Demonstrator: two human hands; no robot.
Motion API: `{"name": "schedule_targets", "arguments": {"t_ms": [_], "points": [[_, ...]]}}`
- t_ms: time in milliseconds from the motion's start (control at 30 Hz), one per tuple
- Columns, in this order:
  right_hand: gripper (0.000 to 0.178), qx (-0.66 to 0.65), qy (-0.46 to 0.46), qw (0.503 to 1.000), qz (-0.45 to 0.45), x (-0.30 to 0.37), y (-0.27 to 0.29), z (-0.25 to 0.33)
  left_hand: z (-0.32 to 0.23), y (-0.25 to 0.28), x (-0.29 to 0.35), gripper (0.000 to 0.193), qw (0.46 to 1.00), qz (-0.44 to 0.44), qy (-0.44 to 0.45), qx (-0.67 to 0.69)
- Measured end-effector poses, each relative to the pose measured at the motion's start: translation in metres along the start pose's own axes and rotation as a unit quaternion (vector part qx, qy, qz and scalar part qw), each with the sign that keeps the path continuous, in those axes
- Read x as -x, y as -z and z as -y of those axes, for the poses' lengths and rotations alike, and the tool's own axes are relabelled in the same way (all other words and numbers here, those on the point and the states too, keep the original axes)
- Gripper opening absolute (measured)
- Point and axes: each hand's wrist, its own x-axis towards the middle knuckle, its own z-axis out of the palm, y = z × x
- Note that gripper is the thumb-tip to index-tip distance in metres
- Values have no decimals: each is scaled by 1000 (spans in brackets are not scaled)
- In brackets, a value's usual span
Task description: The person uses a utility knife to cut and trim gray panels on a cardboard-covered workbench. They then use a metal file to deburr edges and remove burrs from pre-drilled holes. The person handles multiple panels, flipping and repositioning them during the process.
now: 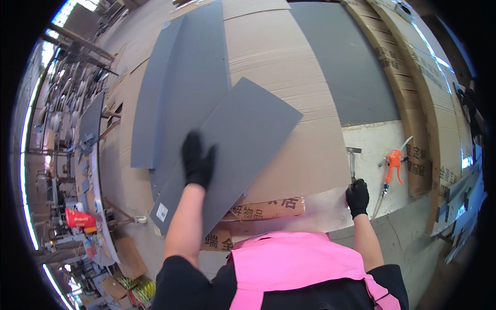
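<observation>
My left hand (197, 160), in a black glove, is over the upper left edge of a grey rectangular panel (253, 121). Its thumb stands apart from its slightly blurred fingers, and I cannot tell whether it touches the panel. That panel lies slanted, with a white label at its near left corner, partly over a longer grey panel (199, 67). At the right, my gloved right hand (357, 197) is closed round the handle of a hammer (353, 161). The hammer's head points away from me, over the pale tabletop.
Cardboard (281, 57) lies beneath the panels. An orange air blow gun (394, 163) with a hose rests right of the hammer. Another grey panel (356, 67) lies at the far right, beside long cardboard packages (439, 103). A cluttered bench (93, 175) stands at the left.
</observation>
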Motion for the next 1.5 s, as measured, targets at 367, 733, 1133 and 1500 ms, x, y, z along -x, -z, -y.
{"name": "schedule_targets", "arguments": {"t_ms": [367, 733, 1133, 1500], "points": [[39, -571, -141, 804, 87, -10, 106, 37, 97, 31, 97, 61, 992, 15, 38, -123], [50, -599, 43, 691, 402, -83, 151, 218, 86, 40, 91, 60, 995, 24, 59, -82], [32, -262, 244, 913, 197, -136, 114, 229, 86, 42, 91, 61, 995, 44, 54, -69], [19, -50, 366, 929, -35, -110, 103, 246, 87, 44, 90, 60, 994, 62, 65, -58]]}}
